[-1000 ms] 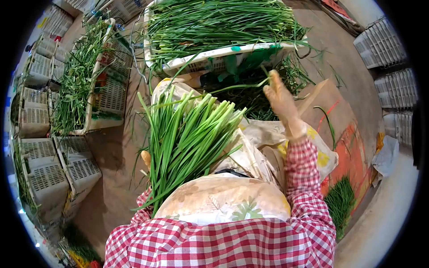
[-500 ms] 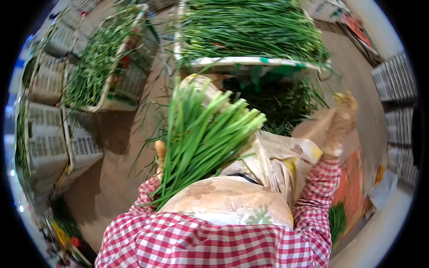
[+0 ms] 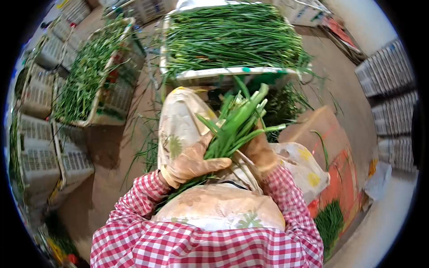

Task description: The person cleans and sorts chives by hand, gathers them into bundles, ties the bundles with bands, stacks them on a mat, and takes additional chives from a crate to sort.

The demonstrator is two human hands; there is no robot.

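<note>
A bunch of long green garlic chives (image 3: pixel 237 123) lies over my lap, its pale cut ends pointing up and away from me. My left hand (image 3: pixel 192 163), in a yellowish glove, is wrapped round the lower part of the bunch with its thumb across the leaves. On the other side, my right hand (image 3: pixel 261 154), also gloved and slightly blurred, grips the bunch near the cut ends; its fingertips are hidden behind the stems. Leaf tips trail down beside my stained apron (image 3: pixel 214 201).
Ahead stands a white crate (image 3: pixel 223 73) heaped with chives, with loose leaves beneath it. A crate of leafy trimmings (image 3: pixel 91 80) is at the left, beside more crates (image 3: pixel 39 147). Stacked crates (image 3: pixel 386 71) line the right wall. Chives (image 3: pixel 330 221) lie at lower right, near flattened cardboard (image 3: pixel 337 178).
My right hand has come in from the far right to the bunch. My left hand now shows on top of it, and the bunch is gathered tighter and more upright.
</note>
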